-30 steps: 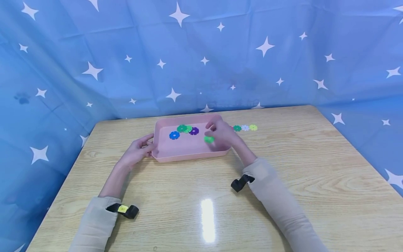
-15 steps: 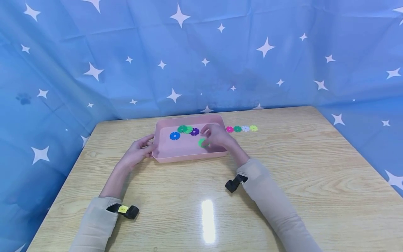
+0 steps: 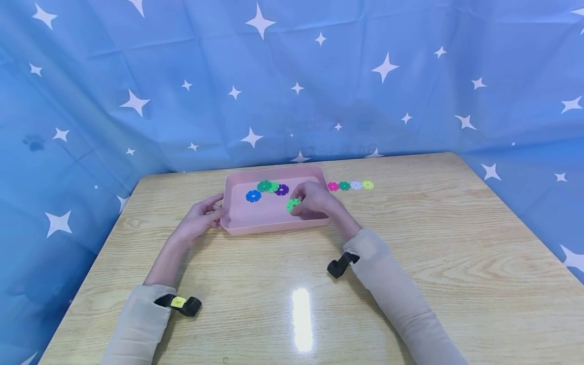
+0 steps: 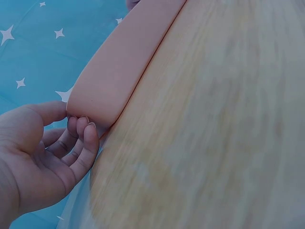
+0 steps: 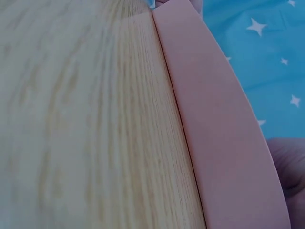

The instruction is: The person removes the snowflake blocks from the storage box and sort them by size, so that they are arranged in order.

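Note:
A shallow pink tray (image 3: pixel 255 218) lies on the table. My left hand (image 3: pixel 199 219) holds its left end; in the left wrist view the thumb touches the rim and the curled fingers (image 4: pixel 86 148) press the outer corner. My right hand (image 3: pixel 312 197) reaches over the right side into the tray and pinches a light green notched plastic disc (image 3: pixel 292 205) near the front. Further back in the tray lie a blue disc (image 3: pixel 253 196), a dark green disc (image 3: pixel 264 186) overlapping another light green disc (image 3: pixel 274 187), and a purple disc (image 3: pixel 282 190). The tray wall hides most of the right hand in the right wrist view.
Right of the tray, a row of discs lies on the wooden table (image 3: pixel 255 284): pink (image 3: pixel 333 186), dark green (image 3: pixel 344 186), white (image 3: pixel 356 185) and yellow-green (image 3: pixel 367 185). A blue star-patterned cloth (image 3: pixel 292 76) hangs behind the table.
My right hand has moved left and lower within the tray, its fingers closing on the light green disc, which has shifted left. The pink disc has come into full view. My left hand stays put.

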### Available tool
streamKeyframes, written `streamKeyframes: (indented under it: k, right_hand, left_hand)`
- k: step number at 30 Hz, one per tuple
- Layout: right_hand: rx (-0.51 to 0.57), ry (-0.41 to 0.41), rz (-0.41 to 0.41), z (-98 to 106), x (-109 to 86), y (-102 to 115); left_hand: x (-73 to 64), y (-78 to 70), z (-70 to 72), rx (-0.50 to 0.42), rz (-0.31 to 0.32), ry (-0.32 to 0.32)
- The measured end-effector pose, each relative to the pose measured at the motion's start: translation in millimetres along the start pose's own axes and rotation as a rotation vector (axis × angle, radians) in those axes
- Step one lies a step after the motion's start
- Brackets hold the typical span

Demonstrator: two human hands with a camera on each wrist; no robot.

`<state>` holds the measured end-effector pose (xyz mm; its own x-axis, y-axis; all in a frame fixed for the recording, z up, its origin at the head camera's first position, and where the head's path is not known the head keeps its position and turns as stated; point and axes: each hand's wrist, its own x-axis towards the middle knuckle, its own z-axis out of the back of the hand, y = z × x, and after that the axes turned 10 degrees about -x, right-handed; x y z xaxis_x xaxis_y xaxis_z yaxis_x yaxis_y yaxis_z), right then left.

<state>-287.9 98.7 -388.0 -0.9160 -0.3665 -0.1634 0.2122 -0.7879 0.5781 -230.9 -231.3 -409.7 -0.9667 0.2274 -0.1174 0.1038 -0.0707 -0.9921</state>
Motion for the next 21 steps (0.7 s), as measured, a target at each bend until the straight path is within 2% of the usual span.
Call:
streamKeyframes:
  k: [13, 21]
  right_hand:
    - [0.025, -0.047, 0.121, 13.0, -5.1, -4.4]
    - [0.029, -0.129, 0.042, 29.9, -10.8, -15.4]
  left_hand:
    - [-1.1, -0.5, 0.5, -0.012, 0.003, -0.003]
    - [-2.0, -2.0, -1.3, -0.020, -0.004, 0.004]
